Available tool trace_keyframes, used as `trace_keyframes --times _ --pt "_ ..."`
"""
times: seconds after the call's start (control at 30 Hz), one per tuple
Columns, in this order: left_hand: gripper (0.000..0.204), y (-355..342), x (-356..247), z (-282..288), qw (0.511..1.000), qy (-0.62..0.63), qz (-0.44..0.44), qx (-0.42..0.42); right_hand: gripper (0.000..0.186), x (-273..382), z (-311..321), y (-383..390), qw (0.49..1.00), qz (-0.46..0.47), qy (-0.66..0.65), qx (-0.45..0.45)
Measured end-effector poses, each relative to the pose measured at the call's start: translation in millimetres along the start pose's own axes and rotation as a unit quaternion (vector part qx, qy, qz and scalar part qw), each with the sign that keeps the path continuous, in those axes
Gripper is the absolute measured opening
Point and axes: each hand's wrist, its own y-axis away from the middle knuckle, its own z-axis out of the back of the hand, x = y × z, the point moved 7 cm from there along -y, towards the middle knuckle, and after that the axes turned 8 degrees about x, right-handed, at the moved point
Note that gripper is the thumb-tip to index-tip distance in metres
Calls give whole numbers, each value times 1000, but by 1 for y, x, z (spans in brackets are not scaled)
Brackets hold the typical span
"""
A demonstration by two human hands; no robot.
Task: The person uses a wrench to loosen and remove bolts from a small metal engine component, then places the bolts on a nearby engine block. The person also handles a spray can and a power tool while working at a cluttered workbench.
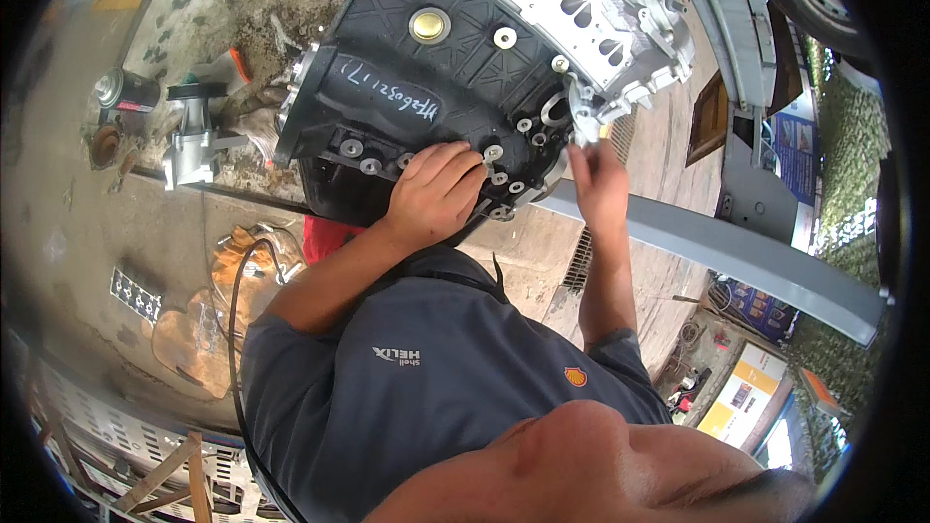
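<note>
A black engine block (417,68) with a silver cylinder head (581,0) along its far side lies in front of me. My left hand (436,196) is closed over the block's near edge, fingers bent and held together; its fingertips are partly hidden. At the block's right end, my right hand (599,184) pinches the lower end of a silvery metal part (585,118). That part stands against the corner where block and head meet. Motion blurs it a little, and I cannot tell whether it is fastened.
On the stained bench (262,10) at left are a spray can (128,89) and a silver part with a black pulley (192,140). A grey beam (717,242) runs past my right arm. Flattened cardboard (199,339) and a gasket-like sheet (135,296) lie on the floor.
</note>
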Motion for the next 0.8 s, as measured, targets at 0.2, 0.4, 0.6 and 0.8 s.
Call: trace_keyframes --times 0.2,0.4,0.6,0.8 --pt "18 3 -3 0 1000 -6 -9 -3 33 -17 5 12 996 -2 -77 -55" --pt "22 1 -11 2 1000 21 13 -16 28 -22 5 20 980 20 -177 -87" --pt "27 9 -24 44 991 26 78 -107 23 12 -62 84 830 124 -478 260" --pt "37 71 -11 196 847 -19 115 -519 43 98 -122 146 678 217 -495 498"
